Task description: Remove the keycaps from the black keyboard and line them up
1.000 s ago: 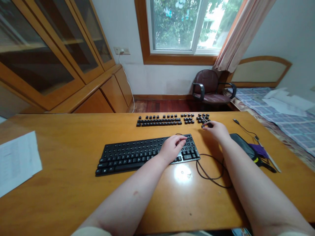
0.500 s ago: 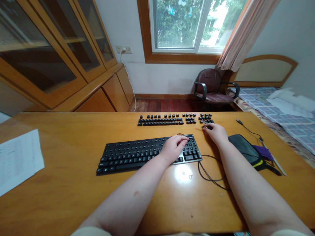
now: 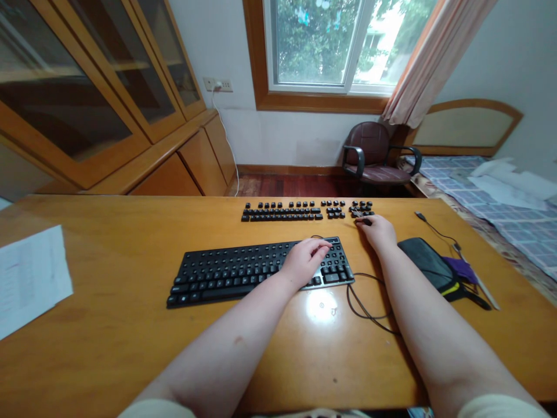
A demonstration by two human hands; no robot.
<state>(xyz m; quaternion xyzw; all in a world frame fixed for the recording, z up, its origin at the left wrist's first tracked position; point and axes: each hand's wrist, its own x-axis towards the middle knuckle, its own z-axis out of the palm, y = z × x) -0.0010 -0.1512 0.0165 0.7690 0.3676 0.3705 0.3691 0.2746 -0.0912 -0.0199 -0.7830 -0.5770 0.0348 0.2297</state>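
Note:
A black keyboard [image 3: 243,273] lies on the desk, its upper rows and number pad showing bare stems where caps are off. My left hand [image 3: 304,260] rests over its right part, fingers bent and pressed together near the number pad; anything under the fingertips is hidden. Beyond the keyboard, loose black keycaps [image 3: 282,216] stand in rows. My right hand [image 3: 379,232] is closed at the right end of these rows, on a small dark tool with thin light prongs, apparently a keycap puller [image 3: 357,213]. Its fingers partly cover the nearest keycaps.
The keyboard's cable [image 3: 369,318] loops under my right forearm. A dark pouch [image 3: 429,264], a purple cloth [image 3: 461,270] and a USB plug [image 3: 420,216] on its cord lie at right. Paper sheets [image 3: 32,278] lie at left. A chair [image 3: 374,151] stands beyond the desk.
The whole view has shifted slightly. My right hand has moved a little to the left at the keycap rows; my left hand stays over the keyboard.

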